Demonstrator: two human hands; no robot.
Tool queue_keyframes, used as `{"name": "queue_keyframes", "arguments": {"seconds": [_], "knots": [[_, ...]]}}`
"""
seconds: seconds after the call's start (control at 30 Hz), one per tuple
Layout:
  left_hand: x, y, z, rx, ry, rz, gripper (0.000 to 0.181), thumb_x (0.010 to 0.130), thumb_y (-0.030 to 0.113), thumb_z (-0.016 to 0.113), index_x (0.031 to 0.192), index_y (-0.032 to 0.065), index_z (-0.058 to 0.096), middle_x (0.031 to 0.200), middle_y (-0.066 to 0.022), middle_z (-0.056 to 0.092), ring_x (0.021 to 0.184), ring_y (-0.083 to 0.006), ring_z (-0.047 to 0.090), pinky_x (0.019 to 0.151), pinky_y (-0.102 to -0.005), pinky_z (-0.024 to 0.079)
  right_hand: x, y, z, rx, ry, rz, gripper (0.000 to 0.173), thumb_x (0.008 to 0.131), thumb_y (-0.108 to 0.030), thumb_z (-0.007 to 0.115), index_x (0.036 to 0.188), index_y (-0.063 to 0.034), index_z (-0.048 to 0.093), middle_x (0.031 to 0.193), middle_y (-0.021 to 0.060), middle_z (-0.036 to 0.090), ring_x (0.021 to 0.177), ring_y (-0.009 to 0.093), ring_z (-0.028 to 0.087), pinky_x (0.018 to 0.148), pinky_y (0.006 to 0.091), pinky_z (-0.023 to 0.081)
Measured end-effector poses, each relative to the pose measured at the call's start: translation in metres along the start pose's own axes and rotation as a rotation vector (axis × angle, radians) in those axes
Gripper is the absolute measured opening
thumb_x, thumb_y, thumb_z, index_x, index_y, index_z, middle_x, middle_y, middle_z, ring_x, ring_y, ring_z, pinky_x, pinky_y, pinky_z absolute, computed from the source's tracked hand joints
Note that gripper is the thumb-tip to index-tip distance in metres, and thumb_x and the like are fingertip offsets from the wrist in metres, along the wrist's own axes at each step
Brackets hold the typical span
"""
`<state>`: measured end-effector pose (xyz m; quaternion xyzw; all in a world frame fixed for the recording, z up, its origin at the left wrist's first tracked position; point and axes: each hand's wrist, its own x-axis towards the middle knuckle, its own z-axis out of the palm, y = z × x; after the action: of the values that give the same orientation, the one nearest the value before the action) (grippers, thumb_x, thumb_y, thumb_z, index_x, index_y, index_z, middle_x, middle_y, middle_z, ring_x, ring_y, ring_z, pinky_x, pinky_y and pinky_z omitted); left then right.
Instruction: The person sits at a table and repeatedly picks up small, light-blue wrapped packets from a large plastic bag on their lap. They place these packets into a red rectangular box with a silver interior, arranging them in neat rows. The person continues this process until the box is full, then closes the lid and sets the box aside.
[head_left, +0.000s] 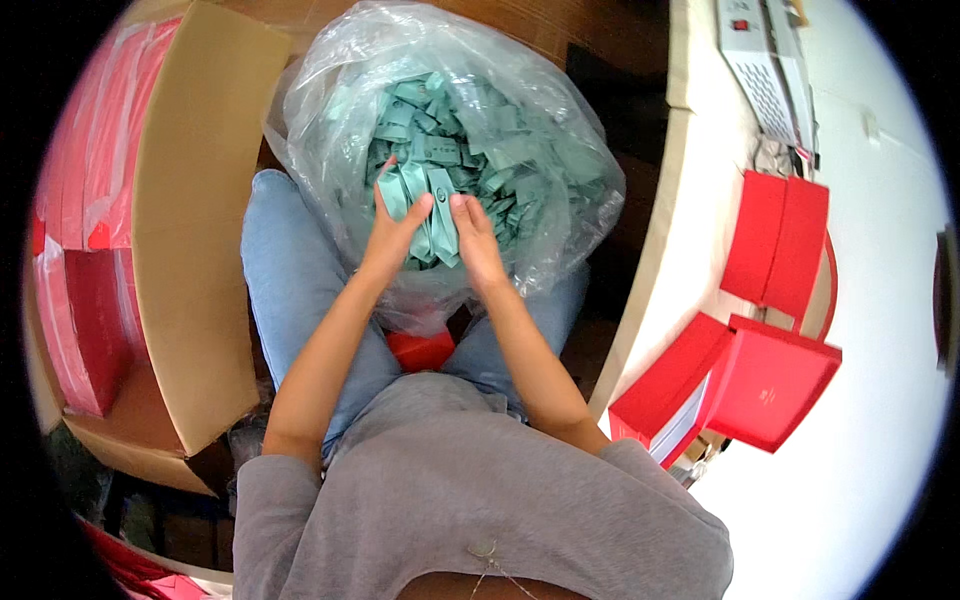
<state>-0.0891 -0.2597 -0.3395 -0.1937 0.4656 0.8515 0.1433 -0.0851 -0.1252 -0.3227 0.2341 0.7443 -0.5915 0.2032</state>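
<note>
Several flat, pale-green packets (405, 184) stand side by side in my left hand (394, 236), with its thumb lying across their front. My right hand (480, 244) grips the right edge of the rightmost green packet (443, 214), which bears a small dark round mark. Both hands are over the mouth of a large clear plastic bag (330, 82), which rests between and against my knees. Inside the bag lies a loose heap of similar green packets (442, 150), partly seen through the plastic. The fingertips behind the held packets are mostly hidden.
An open cardboard carton (202, 225) with red plastic-wrapped boxes (90, 300) stands at left. On the pale table (652, 247) at right are a closed red box (776, 240), an open red box (776, 382) and a grey perforated machine (765, 75). Something red (421, 350) shows between my thighs.
</note>
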Motion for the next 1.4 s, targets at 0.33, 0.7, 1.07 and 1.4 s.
{"name": "queue_keyframes", "arguments": {"seconds": [0.33,0.7,1.07,1.4], "knots": [[-0.094,0.049,0.078,0.480,-0.588,0.445,0.071,0.085,0.051,0.059,0.133,0.0019,0.044,0.150,-0.0193,0.014,0.136,-0.0342,0.021,0.110,-0.0433,0.021,-0.144,-0.070,-0.082,0.454,-0.215,0.171,0.074,0.087,-0.053,0.057,0.128,0.0072,0.043,0.123,0.0153,0.054,0.110,0.020,0.055,0.087,0.0315,0.049],[-0.185,0.045,0.166,0.429,-1.018,0.413,0.072,0.083,0.032,0.065,0.140,0.0026,0.031,0.131,-0.0188,0.045,0.122,-0.0280,0.044,0.104,-0.0396,0.030,-0.353,-0.080,-0.284,-0.176,0.549,-0.326,0.068,0.068,-0.051,0.078,0.107,0.0011,0.060,0.093,0.0064,0.064,0.086,0.015,0.060,0.077,0.0288,0.049],[-0.186,0.014,0.128,0.585,-0.781,0.162,0.037,0.089,0.008,0.055,0.125,0.0016,0.048,0.110,-0.0112,0.060,0.097,-0.0165,0.057,0.089,-0.0304,0.043,-0.271,-0.018,-0.355,-1.348,0.909,-0.499,0.070,0.061,-0.050,0.078,0.107,-0.0021,0.058,0.091,0.0121,0.058,0.089,0.027,0.055,0.076,0.0387,0.043],[-0.171,-0.013,0.110,0.616,-0.734,0.050,0.029,0.092,0.008,0.053,0.120,0.0028,0.053,0.106,-0.0088,0.061,0.093,-0.0144,0.057,0.085,-0.0270,0.044,-0.332,-0.028,-0.327,-1.419,1.068,-0.213,0.072,0.067,-0.035,0.079,0.125,-0.0043,0.049,0.109,0.0141,0.052,0.101,0.030,0.050,0.084,0.0402,0.041]]}}
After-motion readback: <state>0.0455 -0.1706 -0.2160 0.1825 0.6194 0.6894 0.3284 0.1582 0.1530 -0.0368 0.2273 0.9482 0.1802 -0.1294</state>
